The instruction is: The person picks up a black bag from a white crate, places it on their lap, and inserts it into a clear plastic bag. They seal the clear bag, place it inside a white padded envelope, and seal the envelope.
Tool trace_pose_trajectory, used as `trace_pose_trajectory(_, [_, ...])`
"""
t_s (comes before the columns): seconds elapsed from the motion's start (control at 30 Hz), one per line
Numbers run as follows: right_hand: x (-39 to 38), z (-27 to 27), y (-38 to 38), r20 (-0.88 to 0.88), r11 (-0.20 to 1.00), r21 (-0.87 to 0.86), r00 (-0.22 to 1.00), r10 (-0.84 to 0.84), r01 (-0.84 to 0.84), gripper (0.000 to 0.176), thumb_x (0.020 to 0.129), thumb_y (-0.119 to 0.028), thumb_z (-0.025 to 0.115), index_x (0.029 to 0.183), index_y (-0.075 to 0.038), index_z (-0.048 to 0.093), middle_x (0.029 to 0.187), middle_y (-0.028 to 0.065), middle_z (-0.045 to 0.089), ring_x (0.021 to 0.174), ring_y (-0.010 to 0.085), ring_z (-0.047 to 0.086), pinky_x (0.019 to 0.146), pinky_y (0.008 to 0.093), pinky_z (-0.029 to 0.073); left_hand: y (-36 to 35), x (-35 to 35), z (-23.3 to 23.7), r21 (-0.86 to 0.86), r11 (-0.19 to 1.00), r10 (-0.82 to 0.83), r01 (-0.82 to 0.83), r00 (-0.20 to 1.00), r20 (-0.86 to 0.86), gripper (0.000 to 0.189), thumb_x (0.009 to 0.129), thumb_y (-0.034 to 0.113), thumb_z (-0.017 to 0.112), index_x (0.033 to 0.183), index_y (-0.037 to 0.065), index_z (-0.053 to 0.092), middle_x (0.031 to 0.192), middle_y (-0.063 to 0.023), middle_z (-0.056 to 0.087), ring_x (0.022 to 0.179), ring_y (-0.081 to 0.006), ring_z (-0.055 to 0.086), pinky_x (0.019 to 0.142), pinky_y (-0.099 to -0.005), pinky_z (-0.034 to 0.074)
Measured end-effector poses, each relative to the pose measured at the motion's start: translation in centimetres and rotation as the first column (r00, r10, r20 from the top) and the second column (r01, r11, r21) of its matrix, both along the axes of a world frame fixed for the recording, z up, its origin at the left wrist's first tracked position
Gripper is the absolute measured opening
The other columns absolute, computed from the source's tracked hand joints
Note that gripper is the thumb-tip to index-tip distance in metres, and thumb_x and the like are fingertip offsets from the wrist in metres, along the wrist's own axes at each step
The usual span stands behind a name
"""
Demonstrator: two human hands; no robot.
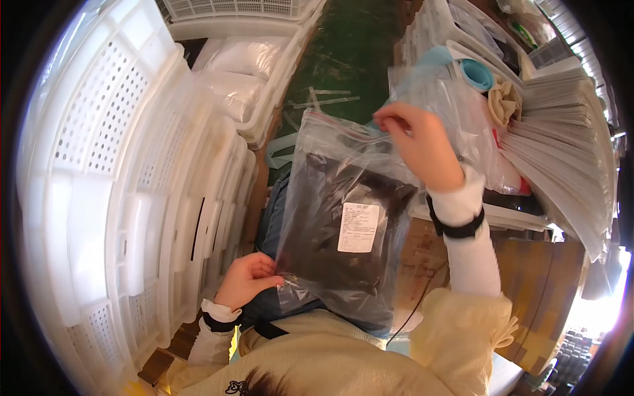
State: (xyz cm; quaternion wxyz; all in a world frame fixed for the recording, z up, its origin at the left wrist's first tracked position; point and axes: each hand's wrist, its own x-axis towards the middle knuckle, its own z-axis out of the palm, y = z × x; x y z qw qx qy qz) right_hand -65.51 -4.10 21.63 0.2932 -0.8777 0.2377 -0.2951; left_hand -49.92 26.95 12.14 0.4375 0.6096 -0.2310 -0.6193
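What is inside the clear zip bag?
The zip bag holds a dark folded item with a white label in front. Its far side is covered; label text unreadable.

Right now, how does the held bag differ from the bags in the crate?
The held bag holds something dark with a white label; the crate bags look white. The held bag is held between left hand and right hand; the crate bags lie flat. Both are plastic.

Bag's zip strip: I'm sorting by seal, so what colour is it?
Red, on the zip strip of the bag; head view shows it.
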Motion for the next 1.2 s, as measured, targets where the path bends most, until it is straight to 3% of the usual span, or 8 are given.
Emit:
trace_pose_trajectory(0.1, [2.4, 0.6, -2.2, -0.467, 0.811, 0.579, 0.851, 0.240, 0.089, 0.011, 0.076, -0.004, 0.061, 0.086, 0.000, 0.064, 0.071, 0.0070, 0.064, 0.062, 0.0161, 0.062, 0.056, 0.0299, 0.048, 0.6, -0.1, -0.7, -0.023, 0.999, 0.035, -0.035, 0.999, -0.019, 0.017, 0.075, -0.003, 0.068, 0.087, -0.003, 0.056, 0.078, -0.0082, 0.063, 0.073, -0.0128, 0.063, 0.067, -0.0225, 0.049])
trace_pose_trajectory(0.2, [4.2, 1.4, -3.1, -0.723, 0.789, 0.600, 0.514, 0.462, 0.134, 0.014, 0.075, -0.005, 0.060, 0.088, -0.002, 0.065, 0.069, 0.0026, 0.062, 0.063, 0.0099, 0.059, 0.056, 0.0251, 0.048, 0.9, -0.3, -0.8, -0.024, 0.998, 0.059, -0.060, 0.998, -0.029, 0.016, 0.075, -0.003, 0.068, 0.087, -0.003, 0.056, 0.078, -0.0088, 0.064, 0.074, -0.0131, 0.063, 0.067, -0.0233, 0.050])
trace_pose_trajectory(0.3, [4.7, 0.8, -3.9, -0.733, 0.826, 0.564, 0.469, 0.493, 0.012, 0.015, 0.077, -0.013, 0.063, 0.088, -0.003, 0.063, 0.072, 0.0019, 0.062, 0.058, 0.0083, 0.054, 0.053, 0.0212, 0.043, 1.0, -0.3, -0.8, -0.029, 0.998, 0.055, -0.056, 0.998, -0.030, 0.015, 0.076, -0.003, 0.066, 0.087, -0.004, 0.056, 0.078, -0.0094, 0.064, 0.073, -0.0134, 0.064, 0.066, -0.0239, 0.050])
trace_pose_trajectory(0.4, [3.9, -1.5, -5.3, -0.580, 0.722, 0.692, 0.572, 0.580, -0.031, 0.021, 0.077, -0.020, 0.067, 0.089, -0.003, 0.064, 0.074, -0.0010, 0.060, 0.064, 0.0062, 0.052, 0.056, 0.0200, 0.041, 1.2, -0.2, -1.1, -0.028, 0.999, 0.038, -0.039, 0.998, -0.050, 0.013, 0.078, -0.002, 0.065, 0.087, -0.004, 0.056, 0.078, -0.0098, 0.064, 0.073, -0.0137, 0.064, 0.066, -0.0242, 0.051])
trace_pose_trajectory(0.53, [4.1, -0.9, -4.8, -0.762, 0.770, 0.608, 0.414, 0.498, 0.192, 0.015, 0.078, -0.018, 0.066, 0.088, -0.006, 0.063, 0.076, -0.0040, 0.059, 0.068, 0.0047, 0.050, 0.061, 0.0197, 0.041, 1.3, -0.1, -1.4, -0.029, 0.999, 0.038, -0.040, 0.996, -0.076, 0.012, 0.079, -0.001, 0.064, 0.087, -0.004, 0.056, 0.077, -0.0095, 0.065, 0.072, -0.0138, 0.064, 0.066, -0.0243, 0.051])
trace_pose_trajectory(0.63, [3.8, -2.1, -5.2, -0.621, 0.686, 0.727, 0.457, 0.637, 0.031, 0.012, 0.079, -0.017, 0.065, 0.084, -0.007, 0.061, 0.076, -0.0047, 0.058, 0.067, 0.0045, 0.049, 0.060, 0.0193, 0.039, 1.6, -0.3, -1.3, -0.019, 0.999, 0.044, -0.045, 0.997, -0.071, 0.011, 0.079, 0.001, 0.065, 0.086, -0.004, 0.058, 0.075, -0.0082, 0.065, 0.070, -0.0123, 0.063, 0.064, -0.0236, 0.050])
trace_pose_trajectory(0.87, [2.8, -2.8, -5.2, -0.460, 0.729, 0.681, 0.733, 0.501, -0.071, 0.014, 0.080, -0.006, 0.063, 0.073, -0.004, 0.052, 0.060, -0.0011, 0.054, 0.057, 0.0052, 0.045, 0.051, 0.0222, 0.036, 1.3, -0.2, -0.6, 0.022, 0.996, -0.090, 0.089, 0.995, 0.052, 0.009, 0.077, 0.004, 0.069, 0.081, -0.002, 0.063, 0.073, -0.0039, 0.064, 0.067, -0.0075, 0.058, 0.061, -0.0214, 0.046])
trace_pose_trajectory(1.2, [3.7, -1.9, -7.1, -0.342, 0.701, 0.706, 0.821, 0.457, -0.096, 0.013, 0.083, 0.002, 0.055, 0.072, -0.002, 0.049, 0.060, 0.0023, 0.054, 0.053, 0.0090, 0.051, 0.049, 0.0233, 0.037, 1.2, 0.7, -1.2, -0.015, 0.995, -0.102, 0.102, 0.995, -0.002, 0.009, 0.078, 0.004, 0.067, 0.082, -0.002, 0.063, 0.075, -0.0038, 0.064, 0.069, -0.0074, 0.057, 0.064, -0.0213, 0.046])
